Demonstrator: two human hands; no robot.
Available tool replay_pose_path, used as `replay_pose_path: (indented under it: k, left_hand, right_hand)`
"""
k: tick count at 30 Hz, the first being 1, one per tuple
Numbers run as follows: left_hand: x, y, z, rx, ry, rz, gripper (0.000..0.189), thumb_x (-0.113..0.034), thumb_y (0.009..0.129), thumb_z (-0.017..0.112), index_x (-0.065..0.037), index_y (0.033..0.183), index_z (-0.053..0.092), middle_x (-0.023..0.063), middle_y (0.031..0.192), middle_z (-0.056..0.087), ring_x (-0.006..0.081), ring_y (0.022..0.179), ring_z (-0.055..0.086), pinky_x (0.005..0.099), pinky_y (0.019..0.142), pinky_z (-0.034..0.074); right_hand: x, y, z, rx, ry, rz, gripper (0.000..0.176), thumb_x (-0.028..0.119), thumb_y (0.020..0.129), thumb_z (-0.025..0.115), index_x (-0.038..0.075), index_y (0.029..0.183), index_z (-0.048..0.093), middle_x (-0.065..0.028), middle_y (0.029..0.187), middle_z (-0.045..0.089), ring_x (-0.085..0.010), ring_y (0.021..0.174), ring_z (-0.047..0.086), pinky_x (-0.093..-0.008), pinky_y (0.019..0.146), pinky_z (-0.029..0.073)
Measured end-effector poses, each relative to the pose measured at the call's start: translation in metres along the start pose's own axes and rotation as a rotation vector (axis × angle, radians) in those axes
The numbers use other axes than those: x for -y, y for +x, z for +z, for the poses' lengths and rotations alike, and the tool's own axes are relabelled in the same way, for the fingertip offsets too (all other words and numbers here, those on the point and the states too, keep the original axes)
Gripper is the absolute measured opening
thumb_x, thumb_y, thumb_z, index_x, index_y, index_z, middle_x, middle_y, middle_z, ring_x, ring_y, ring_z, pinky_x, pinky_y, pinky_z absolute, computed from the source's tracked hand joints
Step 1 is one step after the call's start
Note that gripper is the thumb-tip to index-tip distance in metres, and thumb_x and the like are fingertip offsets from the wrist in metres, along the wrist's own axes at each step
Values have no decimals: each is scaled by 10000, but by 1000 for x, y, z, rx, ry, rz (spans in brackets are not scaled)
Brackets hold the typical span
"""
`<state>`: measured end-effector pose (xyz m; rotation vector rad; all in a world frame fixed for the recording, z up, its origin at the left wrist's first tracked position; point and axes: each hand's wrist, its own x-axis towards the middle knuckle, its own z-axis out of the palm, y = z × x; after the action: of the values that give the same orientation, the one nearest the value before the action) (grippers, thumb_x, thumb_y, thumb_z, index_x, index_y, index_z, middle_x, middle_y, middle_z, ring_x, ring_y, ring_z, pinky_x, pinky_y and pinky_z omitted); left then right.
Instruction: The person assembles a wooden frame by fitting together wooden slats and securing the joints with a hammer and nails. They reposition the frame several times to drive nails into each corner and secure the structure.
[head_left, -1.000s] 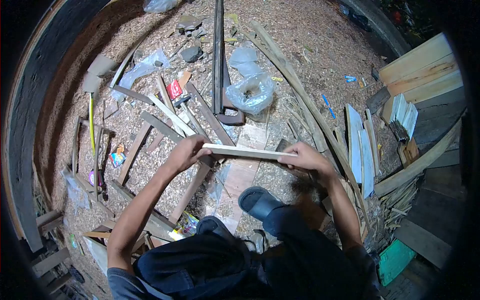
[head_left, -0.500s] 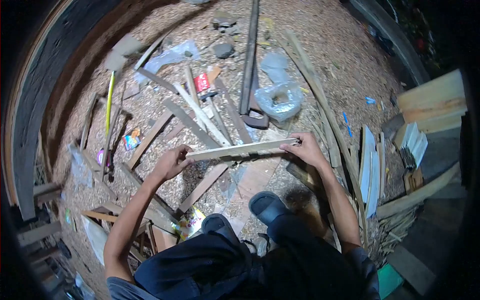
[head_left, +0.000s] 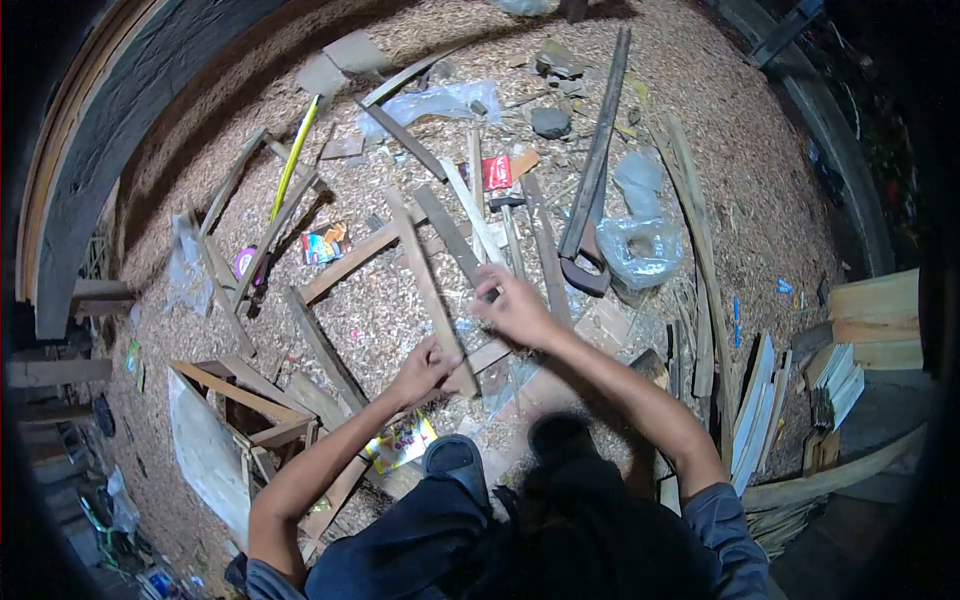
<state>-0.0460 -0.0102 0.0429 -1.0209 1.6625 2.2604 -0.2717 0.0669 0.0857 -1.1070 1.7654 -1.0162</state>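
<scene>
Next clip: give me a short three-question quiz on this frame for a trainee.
1. True or false: the handsaw lies on the ground, touched by neither the left hand nor the right hand.
2. The long stick at upper left is: A yellow, B red, C blue?
3. What covers the ground?
Key: 1 true; 2 A; 3 wood chips.

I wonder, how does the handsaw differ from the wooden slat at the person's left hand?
The handsaw is dark with a looped handle; the wooden slat is pale brown and plain. The handsaw lies untouched, while the left hand grips the wooden slat's near end. Both are long, narrow and lie on the wood chips.
</scene>
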Motion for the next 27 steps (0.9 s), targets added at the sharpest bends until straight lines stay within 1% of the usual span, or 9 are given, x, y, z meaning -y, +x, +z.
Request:
replay_pose_path:
  k: [3,9,11,13,16,17,19,21,27]
  left_hand:
    - [0,19,15,-202,-335,-5,362,-210,950,624,-64,1248,480,79,982,591,154,902,640,285,691,568]
    - [16,29,7,-230,-698,-107,299,-189,992,537,-84,1260,458,123,1088,587,216,953,657,364,781,602]
    - [15,32,-1,-135,-577,-240,312,-225,998,529,-75,1267,484,99,1104,602,203,928,656,348,748,602]
    - [11,31,-23,-91,-12,-188,318,-312,965,597,-53,1148,616,29,933,659,114,751,628,237,666,531]
    - [22,38,-79,-699,651,180,288,-205,883,628,-1,1086,605,138,799,640,236,680,629,380,652,500]
    - [-21,22,-78,-811,803,217,228,-165,905,546,-32,1087,580,219,943,646,388,858,632,452,761,501]
    - [-37,22,-110,-822,1238,348,353,-98,888,546,-89,1241,533,183,1250,521,356,1155,517,409,906,472]
    - [-25,36,-151,-676,1590,352,405,-48,861,535,-141,1255,551,127,1285,517,320,1172,518,392,946,482]
    - [-22,48,-165,-609,1584,279,391,-63,831,554,-184,1201,599,75,1282,527,301,1170,525,394,972,483]
  right_hand:
    - [-10,-21,48,55,-225,-297,564,302,815,738,66,1265,495,-195,1158,579,-336,975,621,-415,817,499]
    - [-17,-36,60,42,-399,-260,429,146,821,669,72,1219,527,-166,1114,560,-398,1051,556,-472,895,465]
    - [-25,-38,61,80,-509,-200,430,134,813,655,81,1220,528,-154,1120,563,-381,1055,555,-464,902,459]
    - [-36,-38,58,117,-625,-139,432,122,804,641,90,1220,528,-142,1127,566,-364,1058,554,-455,910,454]
    - [-48,-43,61,-33,-925,-353,333,101,839,538,105,1171,571,-82,1051,569,-233,969,569,-355,847,457]
    - [-50,-43,65,-34,-922,-344,333,101,839,538,105,1171,571,-82,1051,569,-233,969,569,-355,847,457]
    - [-55,-44,70,-33,-907,-363,301,117,838,543,106,1135,594,-77,1052,571,-226,981,561,-353,845,450]
    - [-55,-46,71,-33,-913,-377,313,125,841,543,105,1148,595,-77,1060,574,-225,980,559,-351,843,448]
    - [-66,-45,77,-40,-934,-435,358,147,858,531,109,1206,604,-85,1044,583,-228,970,558,-345,829,440]
